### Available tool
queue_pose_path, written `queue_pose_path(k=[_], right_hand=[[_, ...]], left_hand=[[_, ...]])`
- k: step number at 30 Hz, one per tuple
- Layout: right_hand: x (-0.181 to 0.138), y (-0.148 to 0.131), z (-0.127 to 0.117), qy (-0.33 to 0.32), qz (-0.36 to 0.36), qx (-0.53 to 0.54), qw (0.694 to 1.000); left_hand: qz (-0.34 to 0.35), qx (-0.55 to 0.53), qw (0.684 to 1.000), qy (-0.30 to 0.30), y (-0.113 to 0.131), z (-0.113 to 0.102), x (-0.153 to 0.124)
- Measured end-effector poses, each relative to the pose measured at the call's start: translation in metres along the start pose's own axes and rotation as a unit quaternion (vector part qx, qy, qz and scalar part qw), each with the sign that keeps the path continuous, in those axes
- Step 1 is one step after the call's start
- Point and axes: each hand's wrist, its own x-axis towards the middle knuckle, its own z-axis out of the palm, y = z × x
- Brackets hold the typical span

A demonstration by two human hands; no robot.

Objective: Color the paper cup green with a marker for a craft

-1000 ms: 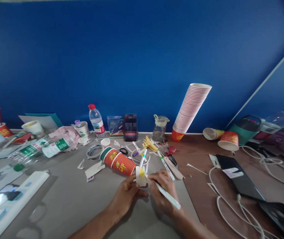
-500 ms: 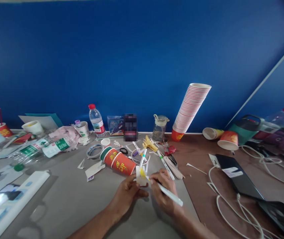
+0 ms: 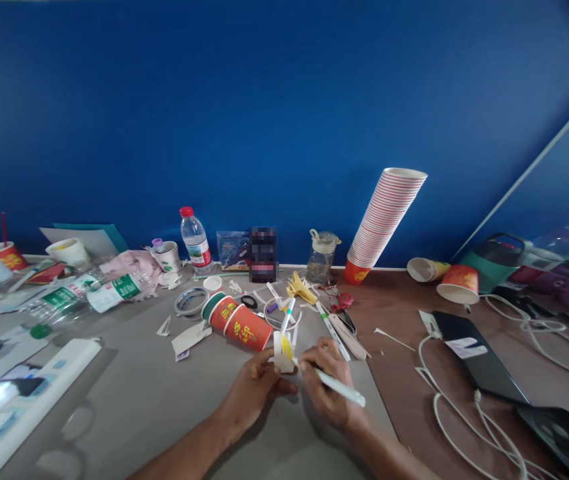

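Between the thumb and fingers of my left hand (image 3: 256,387) is a small white paper piece (image 3: 279,360), curved like a ring, with yellow colouring on its right side. My right hand (image 3: 328,383) is closed round a white marker (image 3: 343,388), its tip touching or nearly touching the paper's right edge. Just beyond the paper stands or lies another white marker (image 3: 287,316) with a green band. Left of it, red and green paper cups (image 3: 247,327) lie nested on their side.
A tall leaning stack of paper cups (image 3: 387,217) stands at the back right. Behind my hands are a yellow clamp-like tool (image 3: 301,288), a tape roll (image 3: 191,302) and a water bottle (image 3: 196,243). A white power strip (image 3: 59,387) lies left; a phone (image 3: 484,360) and cables lie right.
The yellow side of the paper has turned slightly, and the marker tip sits a little lower on it. Both hands keep nearly the same place; the view has shifted slightly.
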Motion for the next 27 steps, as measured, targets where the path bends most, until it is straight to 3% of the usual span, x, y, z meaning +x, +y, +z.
queue_pose_path(k=[6,11,14,19,23,27], right_hand=[[0.0010,-0.0031,-0.0008,0.010,0.000,0.015,1.000],[-0.0013,-0.0059,0.0013,-0.041,0.002,0.025,0.999],[-0.0022,-0.0062,0.0024,-0.012,0.018,0.028,0.999],[-0.0026,-0.0051,0.0031,-0.046,0.018,0.022,0.999],[-0.0029,-0.0049,0.0034,-0.021,0.031,0.014,0.999],[-0.0020,-0.0061,0.0020,-0.058,0.030,0.019,0.998]], left_hand=[[0.003,0.001,1.000,-0.002,-0.0016,-0.0005,-0.0005],[0.014,0.008,1.000,-0.007,-0.0022,0.0000,-0.0001],[0.010,0.003,1.000,-0.005,-0.0030,-0.0007,0.0001],[0.014,0.000,1.000,-0.012,-0.0013,0.0001,-0.0003],[0.004,-0.012,1.000,0.003,-0.0001,0.0011,-0.0004],[0.001,-0.012,1.000,0.016,0.0016,0.0024,-0.0016]])
